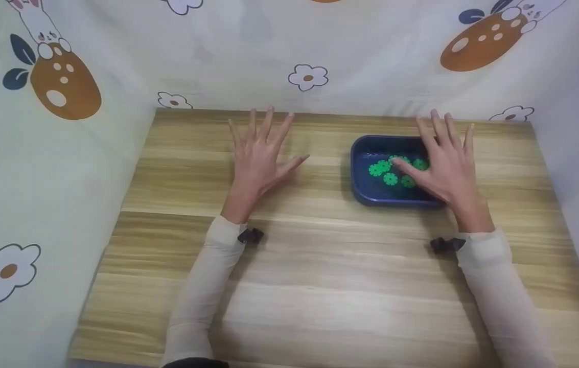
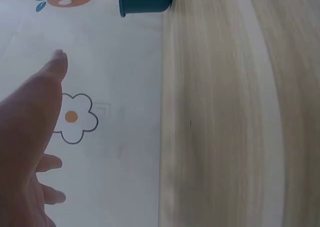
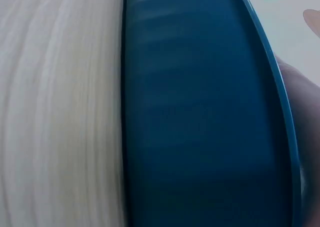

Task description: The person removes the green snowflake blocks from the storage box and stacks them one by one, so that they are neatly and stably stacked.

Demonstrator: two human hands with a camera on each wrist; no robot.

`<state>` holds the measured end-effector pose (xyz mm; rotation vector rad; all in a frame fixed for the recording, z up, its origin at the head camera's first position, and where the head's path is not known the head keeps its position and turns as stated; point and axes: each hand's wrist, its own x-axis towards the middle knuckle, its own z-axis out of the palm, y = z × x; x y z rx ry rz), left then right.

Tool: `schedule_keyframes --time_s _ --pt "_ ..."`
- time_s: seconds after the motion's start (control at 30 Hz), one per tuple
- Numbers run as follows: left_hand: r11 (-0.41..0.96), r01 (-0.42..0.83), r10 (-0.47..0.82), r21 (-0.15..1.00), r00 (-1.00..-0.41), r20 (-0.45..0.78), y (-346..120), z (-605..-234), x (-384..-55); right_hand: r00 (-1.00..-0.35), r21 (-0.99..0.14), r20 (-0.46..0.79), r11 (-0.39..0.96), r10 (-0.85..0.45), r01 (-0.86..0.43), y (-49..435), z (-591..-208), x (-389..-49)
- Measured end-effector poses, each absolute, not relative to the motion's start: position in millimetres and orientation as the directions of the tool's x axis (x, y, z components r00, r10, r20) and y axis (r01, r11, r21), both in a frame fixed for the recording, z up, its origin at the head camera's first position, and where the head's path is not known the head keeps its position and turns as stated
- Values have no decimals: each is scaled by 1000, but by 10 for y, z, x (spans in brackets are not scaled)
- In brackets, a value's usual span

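Observation:
My left hand (image 1: 257, 161) is spread over the left part of the table, fingers straight and thumb out, holding nothing. In the left wrist view its thumb (image 2: 42, 92) and some fingertips show at the left side. My right hand (image 1: 450, 166) is stretched out above the right end of a dark blue tray (image 1: 358, 179), its thumb over the inside. Several green notched discs (image 1: 390, 179) lie in the tray; the hand hides part of them. Close up in the right wrist view, the tray's side wall (image 3: 205, 107) fills the middle, with part of the hand behind the rim.
A wood-grain table (image 1: 309, 266) lies beneath both arms. White cloth printed with flowers and rabbits (image 1: 248, 56) stands behind it and along both sides. A small black device (image 1: 251, 235) is strapped at the left wrist, another (image 1: 446, 245) at the right.

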<state>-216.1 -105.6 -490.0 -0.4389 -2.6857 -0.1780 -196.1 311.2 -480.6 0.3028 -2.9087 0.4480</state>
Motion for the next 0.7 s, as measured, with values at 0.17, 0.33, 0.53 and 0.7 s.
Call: schedule_keyframes --time_s 0.17,0.33,0.53,0.7 --pt "921 386 319 63 -834 450 -959 -4894 -2153 -947 -318 273 913 -168 -254 3201 -4802 -1923" --pt "882 451 345 139 -817 462 -861 -4883 -2124 -948 -365 275 894 -162 -259 3324 -4816 -1893" --pt "824 528 391 203 -791 471 -697 -4883 -2053 -966 -466 235 860 -107 -208 3480 -4831 -1884" --pt "785 579 455 220 -781 429 -519 -4915 -1973 -981 -579 184 799 -67 -164 3574 -4849 -1915"
